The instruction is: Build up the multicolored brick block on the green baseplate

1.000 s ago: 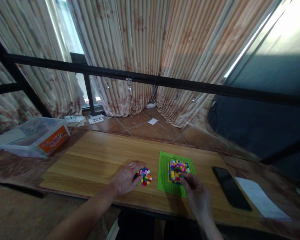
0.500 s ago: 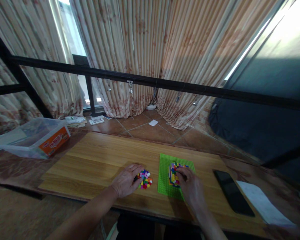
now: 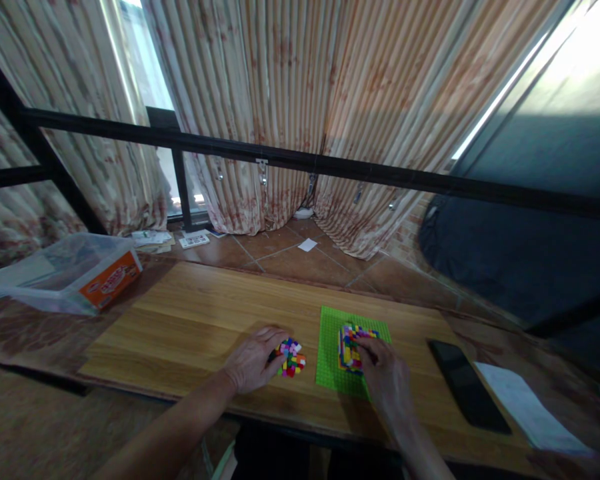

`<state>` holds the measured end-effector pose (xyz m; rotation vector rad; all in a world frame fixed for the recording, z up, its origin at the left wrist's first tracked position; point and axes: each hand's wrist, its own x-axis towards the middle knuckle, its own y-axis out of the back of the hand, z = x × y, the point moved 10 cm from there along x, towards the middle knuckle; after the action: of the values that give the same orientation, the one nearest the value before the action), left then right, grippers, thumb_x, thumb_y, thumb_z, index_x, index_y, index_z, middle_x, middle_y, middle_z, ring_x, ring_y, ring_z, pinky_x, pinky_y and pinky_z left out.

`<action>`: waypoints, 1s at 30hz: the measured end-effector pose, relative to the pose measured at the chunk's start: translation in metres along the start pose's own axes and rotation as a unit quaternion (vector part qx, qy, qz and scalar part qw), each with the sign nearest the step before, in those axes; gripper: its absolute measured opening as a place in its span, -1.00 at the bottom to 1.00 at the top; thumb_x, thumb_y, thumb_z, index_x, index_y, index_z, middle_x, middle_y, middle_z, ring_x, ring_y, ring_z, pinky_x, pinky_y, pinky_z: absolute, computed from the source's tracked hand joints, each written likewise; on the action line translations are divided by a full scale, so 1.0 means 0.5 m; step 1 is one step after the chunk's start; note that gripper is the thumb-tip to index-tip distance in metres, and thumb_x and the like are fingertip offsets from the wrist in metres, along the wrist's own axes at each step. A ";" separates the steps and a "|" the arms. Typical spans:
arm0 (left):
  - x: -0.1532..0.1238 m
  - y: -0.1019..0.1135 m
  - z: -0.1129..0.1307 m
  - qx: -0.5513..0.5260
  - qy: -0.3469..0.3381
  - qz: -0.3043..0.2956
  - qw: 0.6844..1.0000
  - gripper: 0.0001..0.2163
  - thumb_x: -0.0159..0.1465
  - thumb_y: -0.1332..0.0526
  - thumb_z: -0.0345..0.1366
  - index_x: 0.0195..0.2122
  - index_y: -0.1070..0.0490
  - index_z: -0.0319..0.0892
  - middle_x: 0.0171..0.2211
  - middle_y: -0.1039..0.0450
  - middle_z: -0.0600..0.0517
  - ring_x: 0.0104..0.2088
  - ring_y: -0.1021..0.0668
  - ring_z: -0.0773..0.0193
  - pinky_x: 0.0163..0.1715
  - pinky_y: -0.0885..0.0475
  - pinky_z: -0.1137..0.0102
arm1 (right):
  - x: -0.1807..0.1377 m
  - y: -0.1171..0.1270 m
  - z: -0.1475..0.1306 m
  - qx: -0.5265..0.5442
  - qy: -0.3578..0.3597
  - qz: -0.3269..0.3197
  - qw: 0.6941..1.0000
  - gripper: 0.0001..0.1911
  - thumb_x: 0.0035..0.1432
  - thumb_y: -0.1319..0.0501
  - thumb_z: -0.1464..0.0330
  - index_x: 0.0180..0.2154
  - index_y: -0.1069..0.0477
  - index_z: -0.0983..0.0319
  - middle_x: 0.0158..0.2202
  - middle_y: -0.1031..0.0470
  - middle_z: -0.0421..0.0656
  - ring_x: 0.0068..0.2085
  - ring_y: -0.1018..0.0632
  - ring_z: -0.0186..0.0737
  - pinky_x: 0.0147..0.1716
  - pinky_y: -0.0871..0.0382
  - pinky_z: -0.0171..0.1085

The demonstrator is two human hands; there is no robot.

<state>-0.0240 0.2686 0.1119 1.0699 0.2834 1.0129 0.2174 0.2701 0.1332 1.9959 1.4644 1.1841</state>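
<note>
Clear plastic makes up the box (image 3: 65, 273) at far left, off the wooden tabletop (image 3: 180, 320). On the wood the left hand (image 3: 253, 360) rests with its fingers (image 3: 274, 335) curled against a small pile (image 3: 291, 357) of loose coloured bricks; whether they pinch one I cannot tell. Just right lies a green baseplate (image 3: 330, 363) carrying a block (image 3: 349, 335) of stacked bricks. The right hand (image 3: 385, 380) covers the block's near right side, fingers laid over its top, and any grip on a piece is hidden. A hard sideways push there could slide the unheld baseplate or snap layers off the block, and a careless left wrist could scatter the pile over the near edge. Further right lie a phone (image 3: 467, 393) and a paper (image 3: 525, 410), close enough for the right forearm to nudge.
</note>
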 end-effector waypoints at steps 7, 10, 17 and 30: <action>-0.001 0.002 0.002 -0.008 -0.003 0.009 1.000 -0.65 0.30 -0.05 -0.22 0.12 -0.23 -0.08 0.08 -0.36 -0.04 0.10 -0.37 0.16 0.15 -0.25 0.17 | -0.009 -0.005 0.012 -0.027 0.001 0.008 1.000 -0.74 0.13 -0.05 0.28 -0.33 -0.51 0.16 -0.27 -0.57 -0.12 -0.24 -0.53 -0.13 -0.20 -0.37 -0.13; -0.001 0.001 0.001 -0.009 -0.001 0.007 1.000 -0.65 0.31 -0.05 -0.21 0.11 -0.23 -0.08 0.08 -0.36 -0.04 0.10 -0.37 0.16 0.15 -0.25 0.18 | -0.014 -0.005 0.020 -0.047 -0.022 0.018 0.998 -0.73 0.13 -0.05 0.27 -0.32 -0.52 0.15 -0.29 -0.57 -0.12 -0.28 -0.54 -0.12 -0.26 -0.37 -0.14; 0.001 0.003 0.003 -0.007 0.001 0.003 1.000 -0.66 0.29 -0.07 -0.23 0.09 -0.25 -0.09 0.06 -0.37 -0.02 0.09 -0.37 0.17 0.14 -0.26 0.20 | -0.017 0.000 0.016 -0.055 -0.064 0.037 0.996 -0.71 0.13 -0.03 0.26 -0.31 -0.52 0.15 -0.31 -0.58 -0.11 -0.32 -0.55 -0.11 -0.31 -0.36 -0.16; -0.001 0.000 0.000 -0.010 -0.003 0.008 1.000 -0.65 0.30 -0.05 -0.22 0.11 -0.23 -0.09 0.08 -0.36 -0.05 0.10 -0.37 0.16 0.15 -0.25 0.17 | -0.015 0.006 0.024 -0.025 -0.074 0.040 0.996 -0.70 0.10 -0.06 0.17 -0.35 -0.50 0.16 -0.39 -0.57 -0.14 -0.36 -0.53 -0.14 -0.35 -0.34 -0.21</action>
<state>-0.0241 0.2683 0.1117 1.0598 0.2593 1.0244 0.2281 0.2638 0.1258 2.0770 1.2814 1.0691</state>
